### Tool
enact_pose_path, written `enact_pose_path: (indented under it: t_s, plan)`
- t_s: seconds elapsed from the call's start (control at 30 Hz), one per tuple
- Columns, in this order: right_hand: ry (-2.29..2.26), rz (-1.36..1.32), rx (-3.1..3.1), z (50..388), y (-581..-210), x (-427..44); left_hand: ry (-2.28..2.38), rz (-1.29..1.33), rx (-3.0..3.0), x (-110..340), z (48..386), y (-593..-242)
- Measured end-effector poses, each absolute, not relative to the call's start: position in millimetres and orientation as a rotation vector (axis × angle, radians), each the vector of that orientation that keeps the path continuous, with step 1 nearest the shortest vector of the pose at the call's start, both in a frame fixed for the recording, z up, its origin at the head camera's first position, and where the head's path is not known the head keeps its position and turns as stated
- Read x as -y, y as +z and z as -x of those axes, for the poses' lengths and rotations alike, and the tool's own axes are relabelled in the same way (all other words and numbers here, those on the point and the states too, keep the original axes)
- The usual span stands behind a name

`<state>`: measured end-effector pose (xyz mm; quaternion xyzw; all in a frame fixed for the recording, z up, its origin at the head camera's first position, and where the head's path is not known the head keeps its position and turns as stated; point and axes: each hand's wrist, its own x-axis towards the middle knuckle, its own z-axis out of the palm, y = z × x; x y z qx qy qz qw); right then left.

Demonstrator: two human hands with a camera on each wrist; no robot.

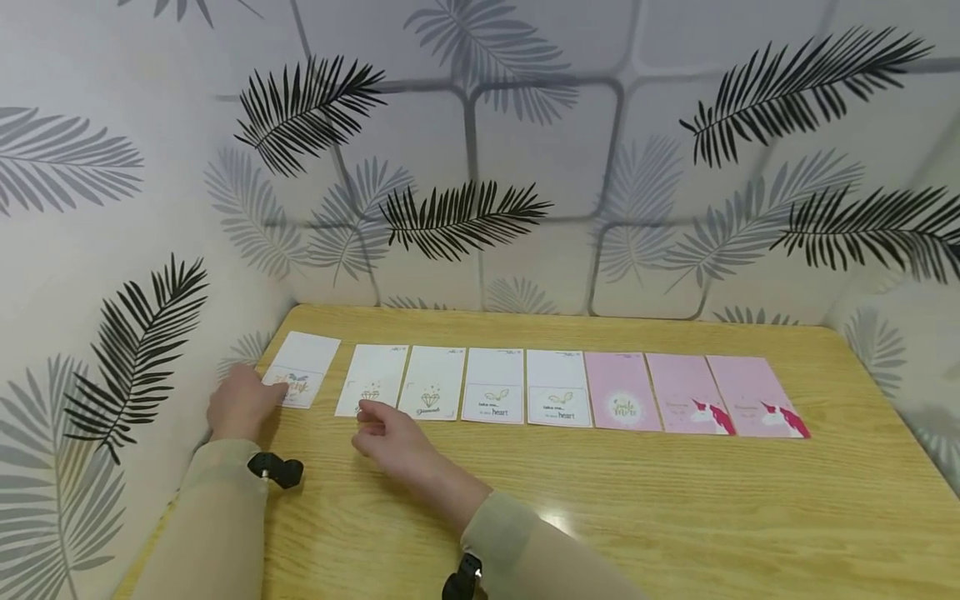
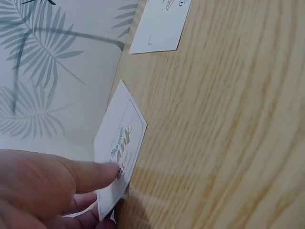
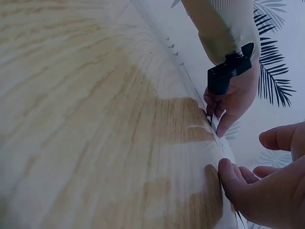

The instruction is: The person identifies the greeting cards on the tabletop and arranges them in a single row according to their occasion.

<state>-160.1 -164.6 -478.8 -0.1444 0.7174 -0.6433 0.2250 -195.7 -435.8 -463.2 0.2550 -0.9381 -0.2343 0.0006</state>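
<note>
My left hand (image 1: 243, 402) pinches the near edge of a white card with "Thank you"-style gold lettering (image 1: 309, 350) at the left end of a row. In the left wrist view, the thumb lies on that card's printed face and the fingers are underneath; its near edge is slightly raised off the table. My right hand (image 1: 405, 447) hovers or rests at the lower corner of a white diamond card (image 1: 378, 364), its fingers loosely bent and nothing visible between them. A second white diamond card (image 1: 437, 371) lies beside that one.
Farther right along the row lie two white "heart" cards (image 1: 495, 367) (image 1: 557, 371) and several pink cards (image 1: 618, 375). The wooden table (image 1: 637, 517) meets leaf-patterned walls (image 1: 525, 167) at the back and left.
</note>
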Motion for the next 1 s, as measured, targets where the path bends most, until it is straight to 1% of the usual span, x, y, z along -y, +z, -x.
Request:
enact_pose_path:
  t_s: [0.2,0.37,0.6,0.87,1.0]
  plan:
    - [-1.75,0.433,-1.994,165,-473,166,-1.004,-0.877,2.791,436,203,-467]
    - [-1.718,0.483,-2.038,168,-465,172,-1.207,-0.879,2.65,430,205,-459]
    - [-1.696,0.549,-2.097,171,-464,190,-1.375,-0.847,2.636,419,195,-447]
    - [-1.628,0.594,-2.108,163,-467,220,-1.471,-0.791,2.609,429,177,-454]
    - [-1.611,0.588,-2.112,159,-469,224,-1.59,-0.796,2.546,431,176,-459]
